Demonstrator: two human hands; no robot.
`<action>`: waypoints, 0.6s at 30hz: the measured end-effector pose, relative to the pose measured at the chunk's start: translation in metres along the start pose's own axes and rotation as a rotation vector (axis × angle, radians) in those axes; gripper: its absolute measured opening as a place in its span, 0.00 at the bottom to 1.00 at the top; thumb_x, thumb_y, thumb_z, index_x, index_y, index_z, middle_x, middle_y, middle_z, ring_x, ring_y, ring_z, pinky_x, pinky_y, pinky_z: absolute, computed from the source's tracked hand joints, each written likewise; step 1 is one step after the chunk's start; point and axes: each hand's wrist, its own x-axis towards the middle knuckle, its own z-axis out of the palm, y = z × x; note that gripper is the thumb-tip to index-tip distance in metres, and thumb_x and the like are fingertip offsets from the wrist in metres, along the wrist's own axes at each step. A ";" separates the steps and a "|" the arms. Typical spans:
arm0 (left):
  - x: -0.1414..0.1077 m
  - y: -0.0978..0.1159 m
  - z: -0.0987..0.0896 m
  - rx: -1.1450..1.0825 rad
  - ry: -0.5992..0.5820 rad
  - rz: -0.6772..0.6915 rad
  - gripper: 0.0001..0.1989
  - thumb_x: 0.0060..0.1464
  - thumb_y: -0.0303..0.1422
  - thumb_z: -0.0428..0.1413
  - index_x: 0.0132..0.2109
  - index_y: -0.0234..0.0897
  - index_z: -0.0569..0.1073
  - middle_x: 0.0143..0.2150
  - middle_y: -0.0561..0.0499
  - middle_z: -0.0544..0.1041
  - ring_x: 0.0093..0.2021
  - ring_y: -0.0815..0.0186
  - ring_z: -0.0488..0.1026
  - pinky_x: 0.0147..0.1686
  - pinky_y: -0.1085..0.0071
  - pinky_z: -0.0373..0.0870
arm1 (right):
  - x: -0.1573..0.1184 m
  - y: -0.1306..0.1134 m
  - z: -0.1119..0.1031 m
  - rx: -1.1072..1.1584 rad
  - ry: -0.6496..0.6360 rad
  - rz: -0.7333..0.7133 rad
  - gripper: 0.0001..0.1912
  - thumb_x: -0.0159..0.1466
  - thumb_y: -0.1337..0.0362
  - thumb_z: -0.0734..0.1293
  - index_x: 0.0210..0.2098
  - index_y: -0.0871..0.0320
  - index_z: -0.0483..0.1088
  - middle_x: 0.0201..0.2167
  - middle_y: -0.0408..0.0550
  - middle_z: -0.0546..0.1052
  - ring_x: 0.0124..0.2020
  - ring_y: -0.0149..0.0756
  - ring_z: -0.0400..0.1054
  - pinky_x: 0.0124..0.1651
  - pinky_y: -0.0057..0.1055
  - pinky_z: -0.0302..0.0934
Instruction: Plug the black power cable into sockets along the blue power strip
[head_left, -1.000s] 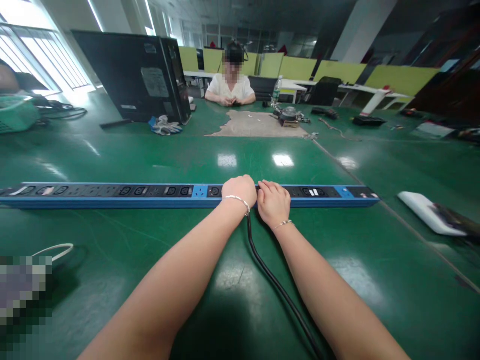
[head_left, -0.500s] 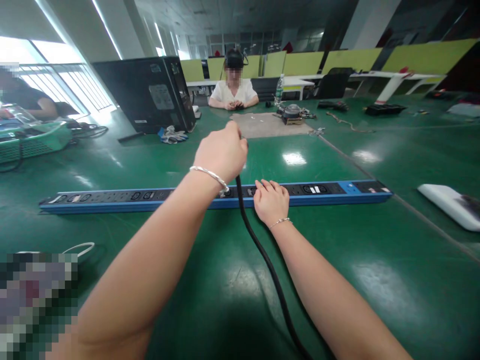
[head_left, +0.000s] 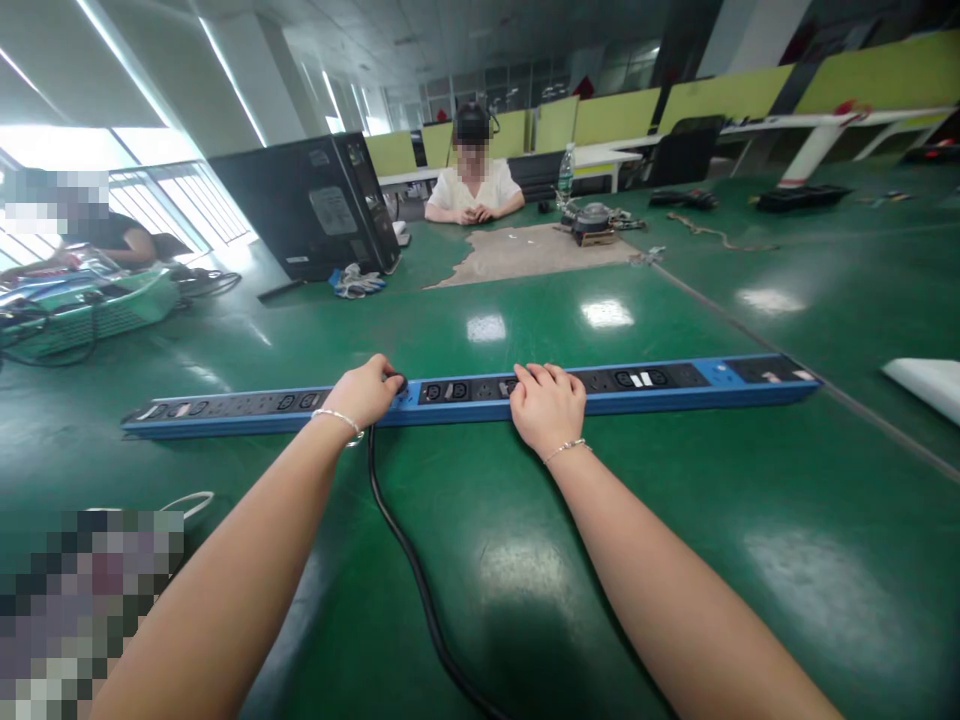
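A long blue-and-black power strip (head_left: 480,412) lies across the green table, rows of sockets facing up. My left hand (head_left: 361,392) is closed around a black plug (head_left: 396,383) at the strip, left of its middle. How far the plug sits in a socket is hidden by my fingers. From it a black cable (head_left: 411,555) hangs over the strip's near side and curves towards me. My right hand (head_left: 550,408) rests palm down on the strip, right of its middle, with fingers stretched across the top and covering some sockets.
Behind the strip stand a black computer case (head_left: 300,210), gloves (head_left: 357,281) and a torn brown sheet (head_left: 517,250) with a round device (head_left: 592,220). A green basket (head_left: 112,320) is at left, a white object (head_left: 930,385) at right. One person (head_left: 474,185) sits opposite, another at far left.
My left hand has come down and to the left with the plug and cable, from above the strip to its sockets. My right hand stays on the strip. The view has shifted slightly.
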 end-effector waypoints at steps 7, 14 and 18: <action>-0.006 0.010 0.000 0.039 0.035 0.021 0.16 0.54 0.41 0.44 0.44 0.37 0.67 0.38 0.40 0.77 0.40 0.56 0.74 0.39 0.64 0.67 | 0.000 0.000 0.002 0.012 0.006 0.006 0.18 0.62 0.63 0.56 0.46 0.53 0.72 0.46 0.48 0.74 0.50 0.42 0.59 0.51 0.41 0.43; -0.006 0.013 0.007 0.112 -0.006 0.049 0.17 0.54 0.41 0.44 0.44 0.36 0.67 0.37 0.40 0.77 0.40 0.56 0.74 0.40 0.64 0.67 | 0.000 0.001 0.003 0.017 0.007 0.013 0.18 0.62 0.63 0.56 0.46 0.53 0.72 0.46 0.46 0.74 0.50 0.41 0.58 0.52 0.40 0.43; -0.002 0.016 0.006 0.125 -0.048 0.064 0.17 0.53 0.41 0.44 0.44 0.36 0.67 0.39 0.39 0.77 0.41 0.55 0.74 0.39 0.64 0.67 | 0.000 0.000 0.002 0.019 -0.004 0.017 0.18 0.62 0.63 0.56 0.46 0.53 0.72 0.46 0.47 0.74 0.50 0.41 0.59 0.52 0.41 0.43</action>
